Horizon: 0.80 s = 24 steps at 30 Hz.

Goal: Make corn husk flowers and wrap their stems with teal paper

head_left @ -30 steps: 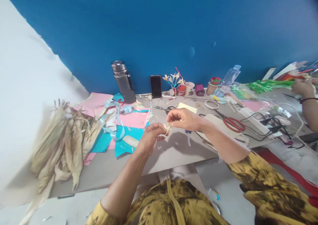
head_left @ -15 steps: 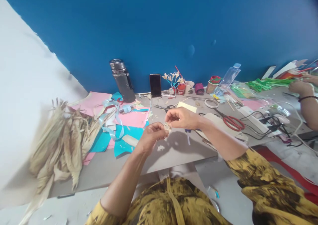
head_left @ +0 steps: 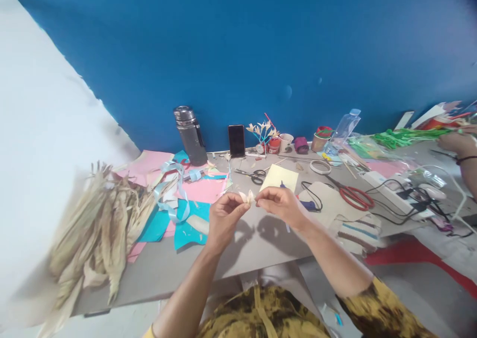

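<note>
Between the thumb and fingers of my left hand (head_left: 226,218) is a small pale husk flower (head_left: 248,197), its petals pointing up. My right hand (head_left: 281,206) is just to its right, thumb and fingertips pinched together close to the petals; whether it grips a bit of husk is too small to tell. A yellow paper sheet (head_left: 280,177) and a blue-handled glue gun (head_left: 307,206), partly hidden, lie beyond my right hand. Finished husk flowers on blue stems (head_left: 264,129) stand at the back. Left of my hands are blue paper (head_left: 182,236) and a loose husk piece (head_left: 198,224).
Dried corn husks (head_left: 108,223) are heaped at the left. Along the wall stand a thermos (head_left: 191,141), a phone (head_left: 236,140) and a plastic bottle (head_left: 345,129). Black scissors (head_left: 257,176), red-handled scissors (head_left: 356,198) and a power strip (head_left: 387,191) lie about. A co-worker's hand (head_left: 456,144) handles green strips.
My right hand has drawn back from above the left one to its right side, baring the flower. The view has tilted up a little, and a striped cloth shows at the right.
</note>
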### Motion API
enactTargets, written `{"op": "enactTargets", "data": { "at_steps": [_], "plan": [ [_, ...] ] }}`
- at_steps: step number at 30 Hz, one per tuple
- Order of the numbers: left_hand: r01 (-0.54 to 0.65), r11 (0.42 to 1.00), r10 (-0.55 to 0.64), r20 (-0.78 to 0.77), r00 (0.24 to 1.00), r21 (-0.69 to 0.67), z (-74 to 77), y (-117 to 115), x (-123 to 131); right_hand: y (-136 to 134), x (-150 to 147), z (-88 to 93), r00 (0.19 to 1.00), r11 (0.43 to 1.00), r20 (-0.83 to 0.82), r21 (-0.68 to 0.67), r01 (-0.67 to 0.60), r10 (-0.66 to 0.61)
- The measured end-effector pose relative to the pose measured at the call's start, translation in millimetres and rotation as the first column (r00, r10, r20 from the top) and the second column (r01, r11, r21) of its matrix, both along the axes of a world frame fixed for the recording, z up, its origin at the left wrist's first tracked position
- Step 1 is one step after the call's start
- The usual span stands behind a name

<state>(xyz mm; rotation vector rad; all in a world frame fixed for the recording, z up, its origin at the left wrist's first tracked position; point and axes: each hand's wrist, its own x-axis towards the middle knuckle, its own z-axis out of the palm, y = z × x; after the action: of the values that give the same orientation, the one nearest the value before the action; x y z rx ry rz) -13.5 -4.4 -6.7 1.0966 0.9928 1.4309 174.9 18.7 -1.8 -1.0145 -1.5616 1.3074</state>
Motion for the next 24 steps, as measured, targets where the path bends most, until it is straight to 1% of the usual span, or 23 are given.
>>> {"op": "enactTargets", "data": {
  "at_steps": [1, 3, 9, 13, 19, 24],
  "plan": [
    [0.008, 1.0, -0.008, -0.003, 1.0, 0.0, -0.1, -1, 1, -4, -4, -1.1, 1.0, 1.0, -0.023, 0.002, -0.014, 0.014],
    [0.014, 1.0, -0.014, -0.007, 1.0, 0.009, -0.2, -2, 2, -11, -12, 0.9, 0.999, 1.0, -0.043, 0.026, -0.001, 0.002],
    [-0.032, 0.998, 0.033, -0.021, 0.999, 0.047, 1.4, -5, 6, -23, -23, 15.2, 0.993, 0.988, 0.006, 0.098, 0.118, -0.119],
    [-0.073, 0.994, 0.076, -0.04, 0.996, 0.076, 0.7, -7, 8, -27, -27, 16.5, 0.984, 0.978, 0.008, 0.114, 0.176, -0.178],
    [-0.136, 0.986, 0.145, -0.097, 0.985, 0.095, -2.7, -9, 11, -28, -31, 16.5, 0.981, 0.976, -0.001, 0.1, 0.195, -0.196],
    [-0.105, 0.989, 0.119, -0.147, 0.982, 0.103, -4.1, -8, 9, -27, -30, 20.2, 0.987, 0.984, 0.015, 0.078, 0.161, -0.163]
  ]
}}
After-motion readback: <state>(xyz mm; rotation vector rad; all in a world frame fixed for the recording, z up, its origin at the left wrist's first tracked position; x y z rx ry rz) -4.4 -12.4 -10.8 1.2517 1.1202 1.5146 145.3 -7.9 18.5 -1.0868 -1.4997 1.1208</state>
